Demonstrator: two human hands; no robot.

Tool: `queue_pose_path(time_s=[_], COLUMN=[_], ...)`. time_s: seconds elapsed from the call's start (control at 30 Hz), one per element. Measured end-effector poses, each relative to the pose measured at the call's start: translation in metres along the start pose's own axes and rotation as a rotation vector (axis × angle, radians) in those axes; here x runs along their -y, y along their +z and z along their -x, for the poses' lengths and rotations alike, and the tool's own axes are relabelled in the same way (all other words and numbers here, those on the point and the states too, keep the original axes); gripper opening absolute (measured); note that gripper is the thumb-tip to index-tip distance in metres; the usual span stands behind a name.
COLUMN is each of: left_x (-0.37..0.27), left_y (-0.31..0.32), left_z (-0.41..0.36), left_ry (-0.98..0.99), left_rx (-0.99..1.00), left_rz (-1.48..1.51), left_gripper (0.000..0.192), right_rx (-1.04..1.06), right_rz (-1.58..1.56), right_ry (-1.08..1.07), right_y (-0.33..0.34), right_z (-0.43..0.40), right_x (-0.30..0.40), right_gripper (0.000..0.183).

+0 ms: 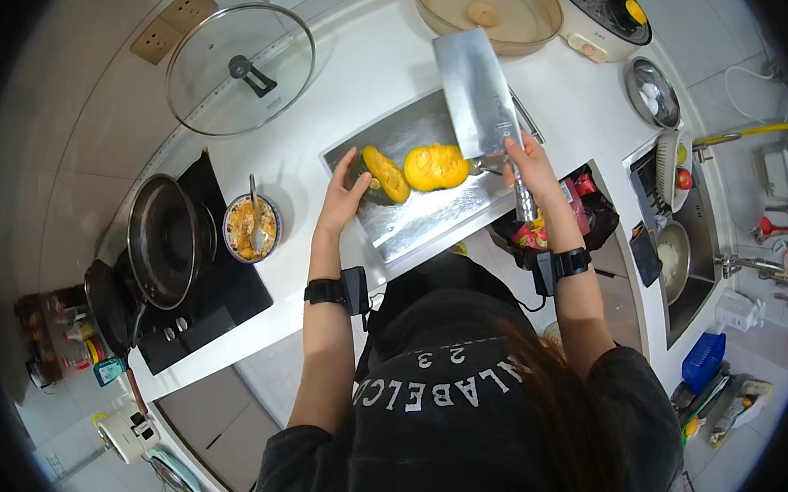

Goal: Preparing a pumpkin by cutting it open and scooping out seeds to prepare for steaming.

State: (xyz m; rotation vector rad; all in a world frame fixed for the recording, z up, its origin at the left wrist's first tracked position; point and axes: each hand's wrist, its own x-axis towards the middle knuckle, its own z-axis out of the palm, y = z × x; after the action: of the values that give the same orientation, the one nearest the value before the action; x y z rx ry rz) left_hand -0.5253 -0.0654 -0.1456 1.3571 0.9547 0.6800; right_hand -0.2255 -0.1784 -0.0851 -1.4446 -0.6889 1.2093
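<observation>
On a metal cutting board [400, 229] lie two cut pieces of yellow-fleshed pumpkin. My left hand [349, 193] rests with spread fingers against the dark rind of the left pumpkin piece [385, 173], whose cut face is turned up and to the right. Beside it, the right pumpkin piece [436, 167] shows its seedy hollow. My right hand [527, 160] grips a metal cleaver [476, 92] where blade and handle meet, the broad blade raised over the board's right part. A smaller metal utensil [490, 165], partly hidden, lies behind the cleaver near the right piece.
Left are a patterned bowl of food with a spoon [252, 229], a wok [163, 241] on a black cooktop and a glass lid [241, 68]. Beyond the board stand a translucent basin [488, 10] and an appliance holding pumpkin pieces [596, 3]. The sink [699, 261] is at right.
</observation>
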Motion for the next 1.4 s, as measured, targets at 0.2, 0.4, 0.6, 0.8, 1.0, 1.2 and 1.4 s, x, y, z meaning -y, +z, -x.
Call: queue_pose_path(time_s=[0.2, 0.4, 0.6, 0.8, 1.0, 1.2, 1.4], left_x=[-0.005, 0.001, -0.006, -0.007, -0.035, -0.056, -0.077], left_y=[-0.008, 0.006, 0.012, 0.027, 0.025, 0.049, 0.12], left_z=[-0.015, -0.019, -0.018, -0.026, -0.027, -0.023, 0.002], left_ry=[0.089, 0.205, -0.074, 0.057, 0.107, 0.497, 0.753], left_rx=[-0.109, -0.417, -0.47, -0.327, -0.288, -0.339, -0.047], left_rz=[0.006, -0.33, -0.419, -0.347, -0.394, -0.799, -0.501], left_gripper=[0.038, 0.035, 0.043, 0.042, 0.039, 0.033, 0.028], right_rx=[-0.192, -0.124, -0.109, -0.14, -0.247, -0.503, -0.994], right_rz=[0.758, 1.206, 1.286, 1.158, 0.945, 0.716, 0.571], right_ry=[-0.355, -0.533, -0.593, -0.743, -0.615, -0.434, -0.324], right_y=[-0.062, -0.041, -0.046, -0.051, -0.045, -0.042, -0.059], right_z=[-0.027, -0.033, -0.053, -0.063, -0.02, 0.058, 0.167], right_x=[-0.016, -0.007, -0.037, -0.043, -0.026, -0.039, -0.104], right_gripper=[0.021, 0.037, 0.037, 0.032, 0.023, 0.021, 0.019])
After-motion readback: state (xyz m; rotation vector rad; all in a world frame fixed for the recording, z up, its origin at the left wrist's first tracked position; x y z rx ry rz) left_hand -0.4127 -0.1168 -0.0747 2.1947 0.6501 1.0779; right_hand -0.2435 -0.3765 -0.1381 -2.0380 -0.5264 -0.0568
